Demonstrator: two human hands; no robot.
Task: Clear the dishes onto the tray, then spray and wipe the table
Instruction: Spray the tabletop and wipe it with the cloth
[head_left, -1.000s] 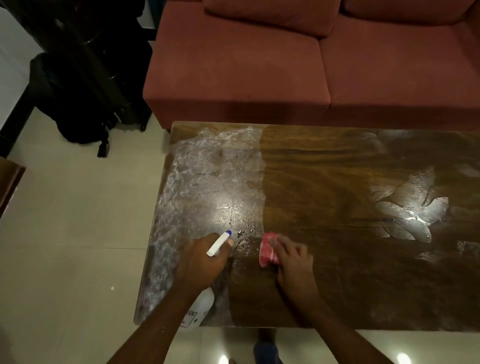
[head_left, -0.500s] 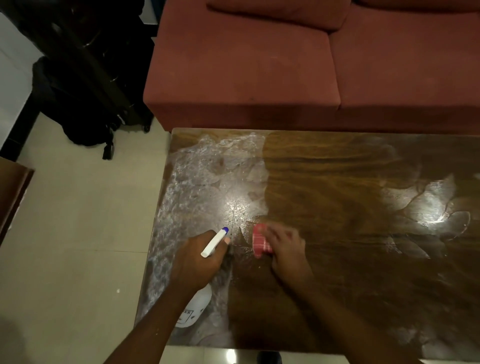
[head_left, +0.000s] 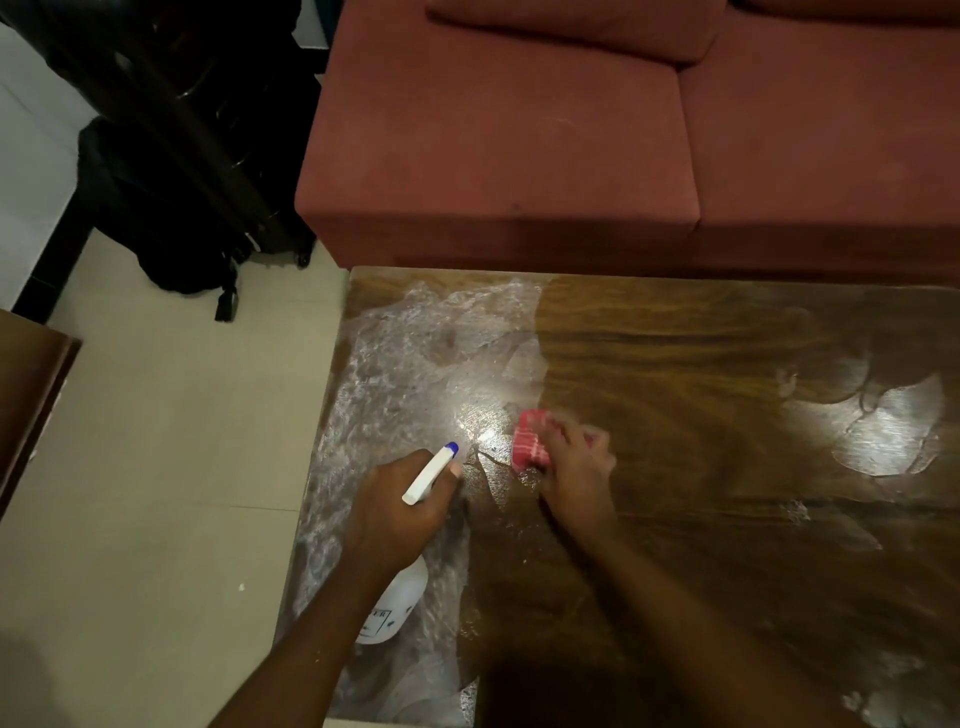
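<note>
A dark wooden table fills the lower right, its left part covered in whitish wet spray film. My left hand grips a white spray bottle with a blue-tipped nozzle, held over the wet left side. My right hand presses a folded red checked cloth onto the tabletop at the border between the wet film and the darker wood. No dishes or tray are in view.
A red sofa stands directly behind the table's far edge. A black bag and dark furniture sit at the upper left on the pale tiled floor. A brown furniture corner juts in at the left edge.
My right hand has pushed the cloth away from me toward the far side of the table. The left hand with the bottle has stayed roughly in place. The view has shifted forward.
</note>
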